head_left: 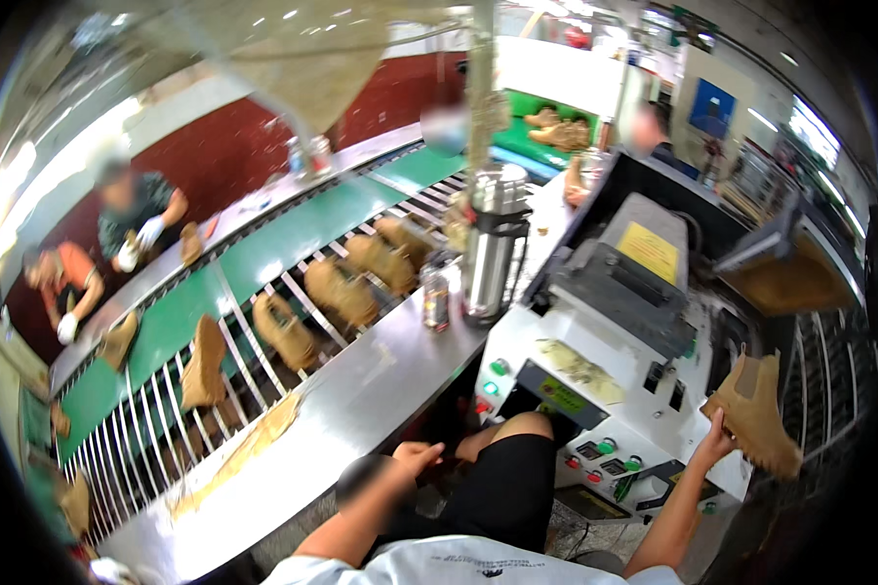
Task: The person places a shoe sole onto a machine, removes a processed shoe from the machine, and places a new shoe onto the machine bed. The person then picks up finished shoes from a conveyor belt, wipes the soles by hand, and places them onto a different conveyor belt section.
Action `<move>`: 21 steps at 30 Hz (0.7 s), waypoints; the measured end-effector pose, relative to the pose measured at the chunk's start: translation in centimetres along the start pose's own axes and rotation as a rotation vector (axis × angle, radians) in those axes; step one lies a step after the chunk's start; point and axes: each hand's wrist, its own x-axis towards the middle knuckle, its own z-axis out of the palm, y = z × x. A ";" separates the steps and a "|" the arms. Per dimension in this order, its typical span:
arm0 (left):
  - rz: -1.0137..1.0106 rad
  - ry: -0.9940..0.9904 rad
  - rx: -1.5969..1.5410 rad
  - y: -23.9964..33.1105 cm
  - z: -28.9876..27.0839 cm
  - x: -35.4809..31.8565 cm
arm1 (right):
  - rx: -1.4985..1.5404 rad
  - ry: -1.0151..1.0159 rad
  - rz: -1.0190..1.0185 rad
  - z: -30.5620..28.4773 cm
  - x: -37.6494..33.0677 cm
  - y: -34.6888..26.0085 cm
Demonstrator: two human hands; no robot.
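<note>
My right hand (718, 441) grips a tan ankle boot (754, 408) at the far right, beside the machine. The boot is held up with its opening at the top and its sole towards the lower right. My left hand (419, 457) is over my lap near the steel table edge, its fingers curled in and nothing seen in them. Close to my right arm stands the white machine (517, 341) with a control panel of red and green buttons (607, 446).
A steel ledge (361, 390) carries a steel flask (498, 244), a bottle (436, 297) and a yellowish strip (239, 458). Beyond it, several tan boots (283, 331) rest on a slatted rack beside a green conveyor (293, 239). Co-workers (137, 214) sit across it.
</note>
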 end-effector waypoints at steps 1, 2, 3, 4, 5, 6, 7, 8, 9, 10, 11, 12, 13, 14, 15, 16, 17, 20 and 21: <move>0.221 -0.078 -0.078 1.1 0.6 0.5 | 0.162 -0.035 0.025 0.9 -1.4 -1.7; 0.318 -0.136 -0.186 3.9 1.5 1.0 | 0.315 -0.049 0.042 1.8 -2.8 -3.2; 0.364 -0.197 -0.227 4.8 0.8 -0.1 | 0.372 -0.123 0.141 2.2 -5.9 -4.5; 0.413 -0.228 -0.259 6.5 0.6 -0.8 | 0.430 -0.183 0.226 2.6 -8.4 -5.8; 0.426 -0.300 -0.301 8.9 -0.3 -1.8 | 0.496 -0.246 0.304 3.4 -10.8 -7.2; 0.485 -0.390 -0.391 9.9 -1.0 -2.3 | 0.539 -0.380 0.297 4.0 -13.2 -9.4; 0.519 -0.467 -0.444 11.5 -1.6 -3.4 | 0.554 -0.512 0.364 4.3 -15.5 -12.3; 0.583 -0.569 -0.482 11.9 -2.4 -3.3 | 0.573 -0.638 0.422 4.6 -17.5 -14.8; 0.621 -0.611 -0.560 13.2 -3.1 -3.8 | 0.578 -0.790 0.476 5.1 -19.3 -15.3; 0.643 -0.645 -0.635 14.1 -3.7 -5.1 | 0.638 -1.094 0.437 5.9 -20.7 -17.9; 0.631 -0.625 -0.584 14.3 -4.4 -6.0 | 0.664 -1.292 0.406 6.9 -22.3 -21.2; 0.617 -0.606 -0.535 14.2 -5.5 -7.0 | 0.662 -1.494 0.405 8.2 -23.7 -25.1; 0.610 -0.582 -0.492 13.8 -7.1 -8.1 | 0.754 -1.533 0.402 9.7 -26.8 -25.4; 0.494 -0.463 -0.562 12.0 -9.2 -9.2 | 0.729 -1.711 0.474 10.6 -28.4 -28.2; 0.330 -0.396 -0.746 9.1 -11.7 -10.4 | 0.733 -1.844 0.474 11.5 -29.6 -32.2; 0.307 -0.225 -0.855 7.3 -12.9 -11.8 | 0.610 -1.912 0.215 13.0 -32.3 -30.8; 0.285 -0.039 -0.959 5.2 -13.8 -13.1 | 0.589 -2.007 0.191 14.1 -34.5 -31.7; 0.302 0.390 -1.017 -1.0 -16.9 -17.2 | 0.546 -2.262 0.300 17.7 -40.9 -33.2; 0.300 0.511 -1.025 -3.4 -18.1 -18.7 | 0.566 -2.305 0.368 19.0 -43.0 -33.9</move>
